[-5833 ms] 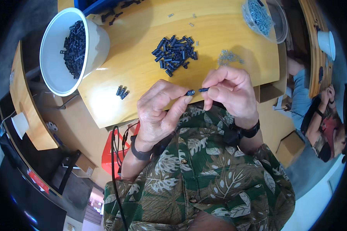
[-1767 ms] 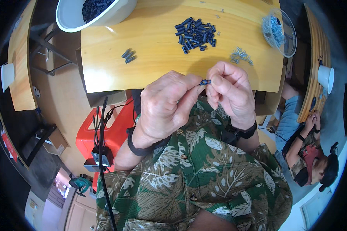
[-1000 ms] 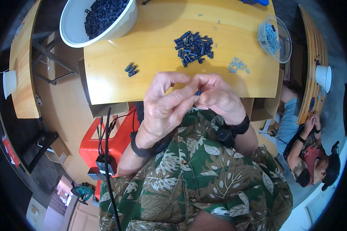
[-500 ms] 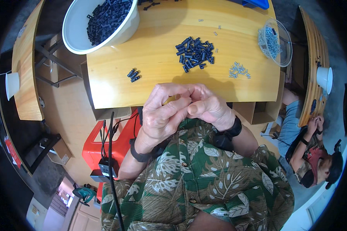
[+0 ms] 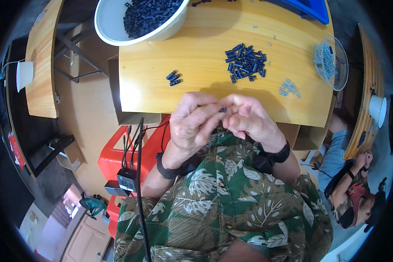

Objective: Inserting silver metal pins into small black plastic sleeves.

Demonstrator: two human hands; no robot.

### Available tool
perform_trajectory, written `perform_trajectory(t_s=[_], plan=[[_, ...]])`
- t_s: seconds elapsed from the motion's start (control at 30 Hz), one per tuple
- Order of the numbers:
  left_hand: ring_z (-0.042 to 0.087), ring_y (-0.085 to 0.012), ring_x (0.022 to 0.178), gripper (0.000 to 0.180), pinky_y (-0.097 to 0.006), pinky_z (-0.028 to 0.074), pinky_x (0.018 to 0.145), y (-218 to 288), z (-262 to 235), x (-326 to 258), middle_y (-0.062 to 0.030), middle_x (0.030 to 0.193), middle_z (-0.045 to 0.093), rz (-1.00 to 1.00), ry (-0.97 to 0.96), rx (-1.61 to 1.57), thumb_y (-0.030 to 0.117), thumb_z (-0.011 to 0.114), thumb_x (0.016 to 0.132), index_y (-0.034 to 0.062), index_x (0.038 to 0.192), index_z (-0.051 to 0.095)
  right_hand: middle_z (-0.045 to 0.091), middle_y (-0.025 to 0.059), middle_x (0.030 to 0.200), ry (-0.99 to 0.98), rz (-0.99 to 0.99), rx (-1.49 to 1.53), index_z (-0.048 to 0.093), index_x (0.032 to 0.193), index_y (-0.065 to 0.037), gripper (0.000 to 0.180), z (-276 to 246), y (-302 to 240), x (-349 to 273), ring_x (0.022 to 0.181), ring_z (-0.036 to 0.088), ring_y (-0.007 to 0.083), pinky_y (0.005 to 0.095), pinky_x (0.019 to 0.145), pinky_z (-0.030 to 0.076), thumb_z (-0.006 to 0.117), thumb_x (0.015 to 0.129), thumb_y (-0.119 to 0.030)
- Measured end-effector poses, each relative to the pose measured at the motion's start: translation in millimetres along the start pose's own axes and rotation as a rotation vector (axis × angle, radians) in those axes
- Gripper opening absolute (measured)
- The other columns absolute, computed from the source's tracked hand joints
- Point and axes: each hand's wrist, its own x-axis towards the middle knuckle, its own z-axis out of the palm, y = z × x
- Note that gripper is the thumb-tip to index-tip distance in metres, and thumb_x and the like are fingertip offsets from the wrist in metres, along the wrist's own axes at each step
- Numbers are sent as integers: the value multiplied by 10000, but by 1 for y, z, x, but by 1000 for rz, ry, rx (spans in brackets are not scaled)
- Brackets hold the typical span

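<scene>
Just past the near edge of the table, my two hands meet in front of my shirt. A small dark plastic piece [image 5: 223,110] pokes out between the fingertips of my left hand [image 5: 192,124], which pinches it. My right hand [image 5: 255,124] is close against it, fingers curled and slightly blurred; whatever they grip is hidden. Beyond my hands lies a pile of dark plastic pieces [image 5: 245,63]. Several small silvery metal parts [image 5: 289,88] lie right of that pile. A small group of dark pieces [image 5: 173,78] sits apart on the left.
A white tub [image 5: 107,26] full of dark pieces stands at the far left of the table [image 5: 196,52]. At the right edge is a clear round container [image 5: 341,65] with metal parts. A blue tray [image 5: 321,15] is far right. Black cables hang by a red stool [image 5: 113,155].
The view has shifted, so the table appears farther right. My fingertips have parted slightly, and the dark piece now shows between them.
</scene>
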Motion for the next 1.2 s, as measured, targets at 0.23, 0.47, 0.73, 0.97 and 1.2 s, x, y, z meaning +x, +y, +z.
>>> perform_trajectory(t_s=[0.23,0.47,0.73,0.97,1.2], plan=[[615,-195,713,220,-295,496,605,-39,-16,-19,-89,847,649,-116,250,435,-33,794,726,30,920,711,591,-54,790,495,-268,-365,647,978,-17,132,4,-2,-9,687,494,0,163,604,399,708,908,-112],[587,-283,927,313,-408,450,823,-49,-21,-3,-94,1020,625,16,262,674,20,792,695,78,988,698,560,-54,758,581,-355,-416,639,1002,-16,128,2,-4,-12,643,452,8,177,555,355,670,940,-123],[597,-307,1112,238,-411,451,896,-65,-24,10,-119,1155,634,115,134,698,46,754,754,62,985,702,509,-74,712,588,-357,-431,633,982,-56,82,-2,4,-11,584,399,3,172,502,301,648,951,-131],[630,-273,990,173,-392,457,870,-89,-74,-18,-92,1039,670,-24,422,945,39,695,812,48,985,694,522,-55,715,625,-355,-458,626,965,-28,93,-4,6,-12,553,412,8,173,470,326,628,956,-120],[625,-294,934,167,-397,464,850,-110,-102,-43,-105,1016,673,-197,601,1087,21,654,846,69,999,703,522,-54,714,617,-363,-484,626,963,-31,88,-6,9,-12,550,416,8,172,468,325,623,959,-120]])
